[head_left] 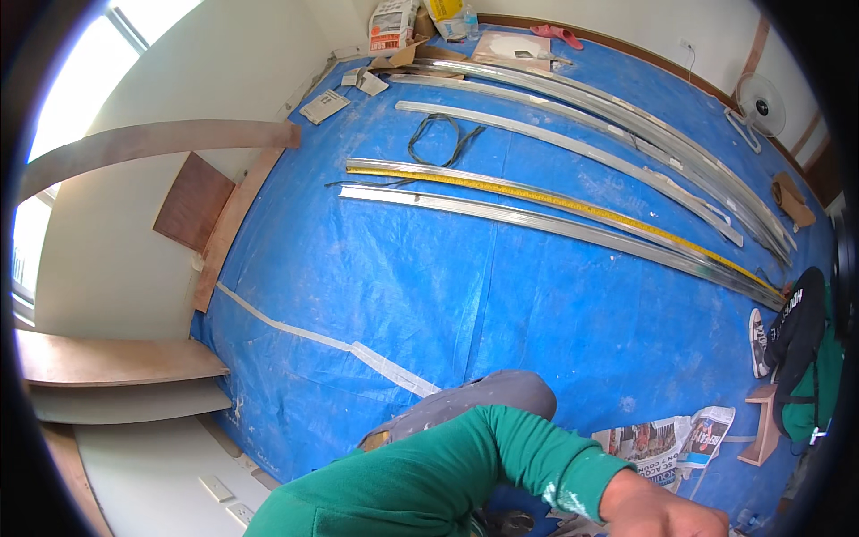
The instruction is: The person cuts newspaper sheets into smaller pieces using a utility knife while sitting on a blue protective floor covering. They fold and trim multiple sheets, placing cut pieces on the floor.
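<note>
Letting in daylight, a window shines at the far left, and a curved brown plank arches across in front of it. Below the plank is a square brown board; lower still, a wooden shelf juts out.

A blue sheet covers the floor, with a pale strip of tape running over it toward a grey trouser knee. Long metal strips lie side by side, slanting down to the right. A yellow tape measure is stretched along one, and a black cord lies loosely looped nearby.

A green sleeve with white smears on its cuff bends across the knee to the left hand, which is cut off at the lower edge — its fingers are hidden, so I cannot tell whether it is wide, narrow or holding something. The newspaper lies on the blue sheet near that hand; whether they touch is unclear. The right hand is out of view — its state I cannot tell.

Farther right are a small wooden stand, a dark sneaker and a white fan by the wall.
</note>
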Demonstrator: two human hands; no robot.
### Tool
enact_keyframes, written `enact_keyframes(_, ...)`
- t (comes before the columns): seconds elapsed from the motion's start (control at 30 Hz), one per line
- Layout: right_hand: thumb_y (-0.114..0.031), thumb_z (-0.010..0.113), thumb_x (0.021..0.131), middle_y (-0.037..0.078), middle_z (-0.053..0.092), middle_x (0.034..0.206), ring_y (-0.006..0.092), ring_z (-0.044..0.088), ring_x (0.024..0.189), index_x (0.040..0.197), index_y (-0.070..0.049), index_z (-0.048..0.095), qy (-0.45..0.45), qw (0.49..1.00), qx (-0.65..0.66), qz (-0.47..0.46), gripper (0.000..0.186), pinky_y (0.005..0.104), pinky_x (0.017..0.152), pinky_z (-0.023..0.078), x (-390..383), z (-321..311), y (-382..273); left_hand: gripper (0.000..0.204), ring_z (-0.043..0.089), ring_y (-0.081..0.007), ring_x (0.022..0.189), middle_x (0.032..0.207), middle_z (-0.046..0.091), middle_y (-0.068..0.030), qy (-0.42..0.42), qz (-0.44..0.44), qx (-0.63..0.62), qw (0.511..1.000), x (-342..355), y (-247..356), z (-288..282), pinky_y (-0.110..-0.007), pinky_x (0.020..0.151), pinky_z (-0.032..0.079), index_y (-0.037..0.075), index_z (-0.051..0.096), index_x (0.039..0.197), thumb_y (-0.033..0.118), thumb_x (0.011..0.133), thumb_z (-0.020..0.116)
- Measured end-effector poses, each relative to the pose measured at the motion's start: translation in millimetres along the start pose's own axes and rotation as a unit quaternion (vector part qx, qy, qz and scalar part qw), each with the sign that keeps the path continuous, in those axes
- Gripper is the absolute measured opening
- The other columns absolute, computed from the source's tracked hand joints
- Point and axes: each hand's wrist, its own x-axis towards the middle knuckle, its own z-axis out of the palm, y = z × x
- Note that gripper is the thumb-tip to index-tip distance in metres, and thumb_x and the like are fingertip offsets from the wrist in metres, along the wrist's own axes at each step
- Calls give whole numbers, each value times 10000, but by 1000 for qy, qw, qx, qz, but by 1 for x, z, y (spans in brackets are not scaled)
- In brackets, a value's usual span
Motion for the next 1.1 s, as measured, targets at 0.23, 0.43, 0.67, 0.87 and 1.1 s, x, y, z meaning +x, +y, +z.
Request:
enact_keyframes(0.23, -200, 684, 1082, 112, 737, 1098, 198, 724, 894, 1410, -64, 611, 29, 940, 15, 340, 362, 374, 722, 605, -141, -140, 166, 231, 677, -164, 822, 950, 750, -106, 120, -118, 192, 967, -16, 13, -65, -301, 747, 514, -48, 732, 1099, 182, 1090, 713)
enact_keyframes(0.43, -131, 682, 1092, 136, 763, 1150, 226, 744, 906, 1520, -19, 600, 180, 907, 32, 379, 450, 377, 736, 648, -257, -186, 213, 324, 775, -168, 985, 1113, 777, -106, 359, -229, 271, 863, -72, 26, -103, -329, 870, 614, -3, 743, 1227, 257, 1042, 800)
enact_keyframes(0.67, -238, 834, 1018, 37, 773, 1295, 135, 716, 1064, 1463, -98, 746, 285, 908, -56, 301, 475, 326, 891, 595, -254, -151, 165, 236, 698, -164, 898, 968, 781, -55, 499, -391, 592, 498, -208, 58, -215, -331, 772, 558, 31, 805, 1097, 262, 1062, 769)
enact_keyframes(0.87, -250, 833, 1024, 49, 747, 1403, 131, 717, 1102, 1474, -96, 745, 314, 884, 37, 345, 483, 343, 894, 588, -262, -131, 85, 235, 769, -397, 1061, 1229, 763, -218, 268, -529, 729, 343, -309, 21, -262, -474, 890, 607, 105, 827, 1119, 272, 953, 814)
enact_keyframes(1.1, -387, 678, 1133, 161, 643, 1534, 310, 665, 1355, 1642, 0, 507, 285, 899, 189, 274, 661, 436, 1051, 596, -325, -89, -32, 322, 403, -457, 1608, 1755, 362, -207, -7, -666, 691, 280, -400, -17, -244, -697, 1187, 406, 173, 840, 1257, 260, 952, 788)
